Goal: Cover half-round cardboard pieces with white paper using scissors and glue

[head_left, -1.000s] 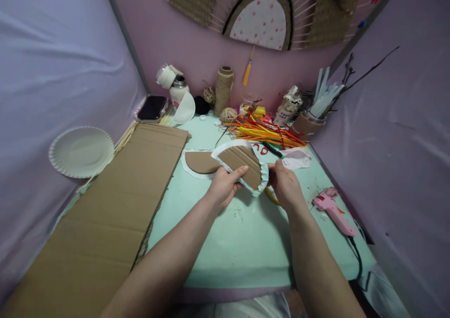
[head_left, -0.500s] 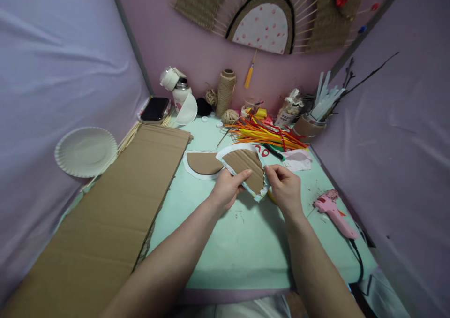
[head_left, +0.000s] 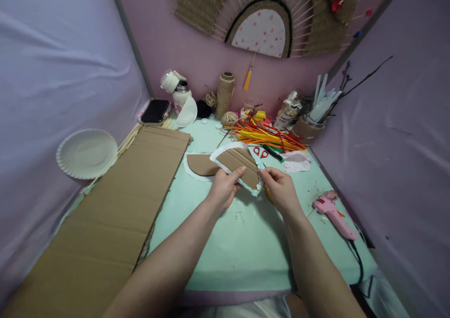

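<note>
My left hand [head_left: 228, 186] grips a half-round cardboard piece [head_left: 242, 162] by its lower left edge, thumb on top. White paper borders the cardboard, and along its right side the margin is folded and crinkled. At that right side, my right hand [head_left: 279, 186] pinches the paper margin between thumb and fingers. Behind the left hand, a second half-round cardboard piece [head_left: 201, 164] with a white border lies on the table, partly covered by the held one. Scissors with red handles [head_left: 260, 153] lie just beyond the right hand. Something yellow beneath the right hand is mostly hidden.
A large cardboard sheet [head_left: 119, 205] covers the left side, beside a paper plate [head_left: 87, 154]. A pink glue gun [head_left: 335, 215] lies at right, its cord trailing off the edge. Colourful pipe cleaners [head_left: 270, 135], twine [head_left: 225, 95], a phone [head_left: 155, 110] and a bottle [head_left: 181, 97] line the back.
Both hands and the held cardboard piece have shifted slightly left. My right fingers still pinch its right margin, and more of the red scissor handles shows.
</note>
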Demonstrator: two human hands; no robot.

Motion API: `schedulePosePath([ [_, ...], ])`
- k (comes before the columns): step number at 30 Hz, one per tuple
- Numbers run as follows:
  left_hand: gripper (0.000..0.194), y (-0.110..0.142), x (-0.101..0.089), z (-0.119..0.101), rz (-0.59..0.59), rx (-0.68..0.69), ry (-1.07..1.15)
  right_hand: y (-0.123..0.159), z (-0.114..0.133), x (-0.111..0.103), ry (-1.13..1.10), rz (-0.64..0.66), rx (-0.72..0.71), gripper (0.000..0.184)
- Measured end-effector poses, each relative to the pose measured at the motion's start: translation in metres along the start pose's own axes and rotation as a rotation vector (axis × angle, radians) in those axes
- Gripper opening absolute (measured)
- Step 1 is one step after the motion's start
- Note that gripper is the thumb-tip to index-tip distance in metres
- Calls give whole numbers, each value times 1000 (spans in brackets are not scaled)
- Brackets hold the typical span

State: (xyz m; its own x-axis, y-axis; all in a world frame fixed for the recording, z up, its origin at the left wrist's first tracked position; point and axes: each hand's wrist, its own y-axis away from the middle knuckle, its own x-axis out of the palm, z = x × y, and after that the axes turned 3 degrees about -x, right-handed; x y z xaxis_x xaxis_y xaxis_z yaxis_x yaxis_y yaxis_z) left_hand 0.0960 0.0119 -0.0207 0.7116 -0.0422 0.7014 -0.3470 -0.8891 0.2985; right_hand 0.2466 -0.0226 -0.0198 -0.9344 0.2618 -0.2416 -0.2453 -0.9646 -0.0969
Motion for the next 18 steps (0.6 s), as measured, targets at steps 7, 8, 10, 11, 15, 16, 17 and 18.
schedulePosePath([
  [7,50,0,1,-1,-21,8,16,-1,2,3,-8,-5,52,42],
  [8,49,-1,0,-2,-19,12,26,-2,1,3,-30,16,61,46],
  [10,49,-2,-1,-3,-19,23,48,-3,0,3,-56,50,65,49],
  [11,49,-2,-1,-3,-21,30,57,-4,-1,3,-55,59,67,48],
  [15,50,-3,-2,-2,-42,44,75,-1,4,2,-16,51,87,37],
  [16,50,-3,-2,-2,-43,44,71,0,5,2,-2,42,86,36],
  [17,50,-3,-2,-2,-42,41,65,1,7,2,7,31,80,36],
  [18,49,-3,-1,-2,-40,38,59,2,8,3,13,23,73,36],
])
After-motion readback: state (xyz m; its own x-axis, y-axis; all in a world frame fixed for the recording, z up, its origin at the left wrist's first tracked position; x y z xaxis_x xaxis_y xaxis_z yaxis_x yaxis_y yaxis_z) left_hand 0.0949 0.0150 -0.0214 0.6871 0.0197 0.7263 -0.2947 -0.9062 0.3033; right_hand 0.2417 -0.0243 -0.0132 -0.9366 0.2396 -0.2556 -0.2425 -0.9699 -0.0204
